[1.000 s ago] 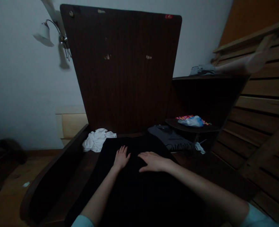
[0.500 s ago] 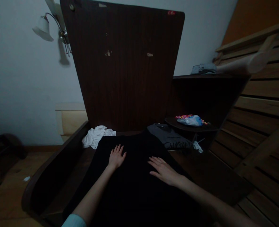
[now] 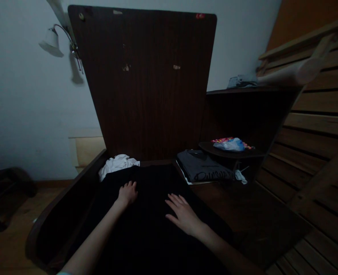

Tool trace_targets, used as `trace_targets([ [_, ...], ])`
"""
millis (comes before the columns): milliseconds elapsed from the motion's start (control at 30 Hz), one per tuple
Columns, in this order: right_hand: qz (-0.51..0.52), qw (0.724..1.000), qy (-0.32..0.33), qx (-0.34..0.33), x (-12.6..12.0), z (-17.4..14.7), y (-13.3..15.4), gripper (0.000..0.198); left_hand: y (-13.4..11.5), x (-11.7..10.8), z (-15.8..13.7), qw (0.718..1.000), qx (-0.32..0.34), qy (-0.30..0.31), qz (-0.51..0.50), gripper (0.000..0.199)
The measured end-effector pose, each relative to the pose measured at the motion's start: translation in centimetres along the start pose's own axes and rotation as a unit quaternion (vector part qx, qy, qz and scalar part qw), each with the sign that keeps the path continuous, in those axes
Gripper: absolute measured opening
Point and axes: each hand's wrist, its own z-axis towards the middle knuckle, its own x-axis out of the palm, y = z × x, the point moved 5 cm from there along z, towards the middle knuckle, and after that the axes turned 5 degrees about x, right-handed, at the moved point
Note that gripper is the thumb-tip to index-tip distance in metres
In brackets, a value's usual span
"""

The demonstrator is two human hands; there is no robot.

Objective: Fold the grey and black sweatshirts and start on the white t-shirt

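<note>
A black garment (image 3: 148, 225) lies spread over the dark wooden surface in front of me; its details are lost in the dark. My left hand (image 3: 128, 194) is on its left half, with the fingers curled into the fabric. Resting on the right half is my right hand (image 3: 183, 214), its fingers spread and holding nothing. Past the garment's right edge, a folded dark grey T-shirt (image 3: 204, 166) with black lettering lies on something white. A crumpled white cloth (image 3: 118, 163) sits at the back left corner.
A tall dark wooden panel (image 3: 148, 88) stands behind the surface, with a raised side rail (image 3: 51, 214) at left. To the right, a small shelf (image 3: 234, 154) holds a plastic bag (image 3: 230, 145). Wooden slats (image 3: 323, 130) lean along the far right.
The black garment has shifted left, uncovering more of the grey T-shirt. My left hand has moved left and its fingers have curled. My right hand has moved slightly left and stays spread.
</note>
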Motion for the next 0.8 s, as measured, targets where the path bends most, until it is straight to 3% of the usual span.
trace_targets([
  [100, 0.007, 1.000, -0.001, 0.007, -0.1, -0.2, 0.1, 0.051, -2.6, -1.8, 2.4, 0.999, 0.011, -0.001, -0.041, 0.033],
  [167, 0.013, 1.000, 0.003, 0.008, -0.1, -0.4, 0.4, 0.053, -4.9, -2.4, 4.3, 0.997, 0.030, -0.001, -0.077, 0.039],
  [267, 0.025, 1.000, 0.019, 0.004, 0.3, -1.3, 1.3, 0.058, -8.3, -2.0, 6.7, 0.986, 0.067, 0.033, -0.147, 0.058],
  [333, 0.035, 0.999, 0.034, 0.004, 0.7, -2.3, 2.0, 0.061, -10.0, -1.0, 7.8, 0.971, 0.088, 0.091, -0.205, 0.065],
  [467, 0.058, 0.996, 0.057, -0.021, 1.2, -4.3, 2.9, 0.066, -11.5, 1.5, 8.6, 0.896, 0.094, 0.231, -0.368, 0.053],
  [567, 0.085, 0.996, 0.034, -0.014, 0.3, -4.9, 2.2, 0.057, -12.0, 2.0, 8.9, 0.859, 0.122, 0.227, -0.442, 0.038],
  [700, 0.085, 0.993, -0.053, 0.059, -2.5, -4.8, -0.7, 0.040, -13.2, 1.8, 9.1, 0.835, 0.154, 0.218, -0.482, 0.031],
  [800, 0.049, 0.996, -0.041, 0.055, -3.6, -4.9, -2.4, 0.045, -13.9, 2.2, 9.3, 0.822, 0.147, 0.240, -0.495, 0.022],
])
